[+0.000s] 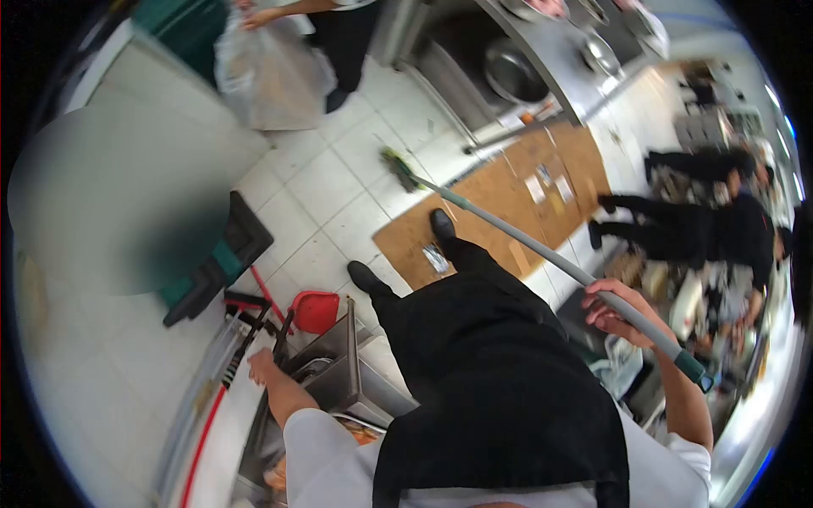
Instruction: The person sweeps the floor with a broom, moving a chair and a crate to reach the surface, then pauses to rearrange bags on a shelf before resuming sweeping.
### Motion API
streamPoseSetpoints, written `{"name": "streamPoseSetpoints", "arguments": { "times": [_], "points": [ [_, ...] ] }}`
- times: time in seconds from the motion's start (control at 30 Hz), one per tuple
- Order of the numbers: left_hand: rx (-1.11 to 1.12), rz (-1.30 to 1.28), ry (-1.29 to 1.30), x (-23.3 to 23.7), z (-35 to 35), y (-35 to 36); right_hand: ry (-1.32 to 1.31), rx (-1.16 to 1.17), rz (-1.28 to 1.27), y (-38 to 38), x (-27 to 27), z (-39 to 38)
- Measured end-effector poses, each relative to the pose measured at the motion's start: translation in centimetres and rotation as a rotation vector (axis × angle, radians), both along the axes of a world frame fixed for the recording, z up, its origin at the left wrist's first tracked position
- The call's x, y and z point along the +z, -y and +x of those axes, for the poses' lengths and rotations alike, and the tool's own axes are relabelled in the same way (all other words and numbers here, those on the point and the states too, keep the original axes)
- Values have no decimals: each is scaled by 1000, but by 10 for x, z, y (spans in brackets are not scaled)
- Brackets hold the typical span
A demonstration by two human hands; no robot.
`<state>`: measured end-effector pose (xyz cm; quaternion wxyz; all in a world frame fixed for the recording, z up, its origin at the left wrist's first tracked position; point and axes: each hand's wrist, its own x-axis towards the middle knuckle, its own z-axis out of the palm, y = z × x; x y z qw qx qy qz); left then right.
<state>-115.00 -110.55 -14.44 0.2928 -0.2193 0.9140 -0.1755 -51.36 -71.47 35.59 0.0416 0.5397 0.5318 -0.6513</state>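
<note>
A long grey broom handle (533,245) slants across the view, its green cap (693,369) at the lower right. Its green bristle head (398,168) rests on the white tiles. My right hand (622,311) is wrapped round the handle near the capped end. At the left, my left hand (263,367) reaches out beside dark and red handles leaning by the wall; its fingers are too small and blurred to read. Close to that hand is a red dustpan (314,312).
Brown cardboard (500,195) lies on the floor under one shoe. A steel table (550,51) with bowls stands ahead. A person at the top holds a plastic bag (271,76). Other people (703,229) stand at the right. A metal cart (351,381) is beside my legs.
</note>
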Motion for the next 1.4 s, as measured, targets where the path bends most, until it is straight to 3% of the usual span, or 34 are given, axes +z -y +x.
{"name": "streamPoseSetpoints", "arguments": {
  "times": [0.07,0.1,0.13,0.17,0.23,0.27,0.3,0.43,0.5,0.63,0.7,0.73,0.77,0.8,0.87,0.9,0.97,1.0,1.03,1.07,1.1,1.23,1.4],
  "points": [
    [-22,3,53,-10,-18,28,-23,-174,-192,47,10,-4],
    [-68,193,267,-29,-33,49,6,-232,-292,56,11,-4],
    [-111,382,482,-53,-49,67,9,-150,-359,64,9,-8],
    [-131,367,501,-81,-52,78,-110,-117,-349,64,14,-31],
    [-229,230,500,-118,-51,90,164,313,-358,67,-5,-34],
    [-40,238,330,-57,-20,52,234,231,-428,65,-7,-54],
    [-54,230,336,-62,-19,52,234,215,-435,66,-18,-62],
    [-351,288,406,-73,15,68,108,-226,-607,67,-93,-70],
    [-615,294,424,-82,20,36,37,-317,-622,76,-147,-67],
    [-754,429,580,-62,29,-9,108,-267,-459,88,-268,-45],
    [-497,364,636,-22,49,-51,269,-279,-297,89,-321,-39],
    [-562,315,817,-31,44,-60,315,-260,-291,85,-339,-30],
    [-556,446,574,1,74,-76,359,-235,-289,81,-351,-21],
    [-486,400,621,19,90,-98,378,-209,-218,83,-357,-9],
    [-107,568,746,26,93,-115,268,-285,-266,76,-353,20],
    [-511,534,490,59,137,-127,205,-348,-326,71,-353,41],
    [-716,657,494,91,188,-158,136,-484,-393,73,-357,88],
    [-835,718,386,65,197,-161,86,-504,-424,78,-360,119],
    [-503,758,503,103,241,-191,43,-524,-454,83,-363,147],
    [-747,797,538,81,255,-205,8,-594,-447,89,-357,174],
    [-657,743,542,123,316,-242,-16,-660,-437,96,-348,202],
    [-682,797,657,105,444,-339,-31,-905,-461,119,-316,284],
    [-492,861,851,124,602,-477,-120,-1315,-417,140,-288,357]
  ]
}}
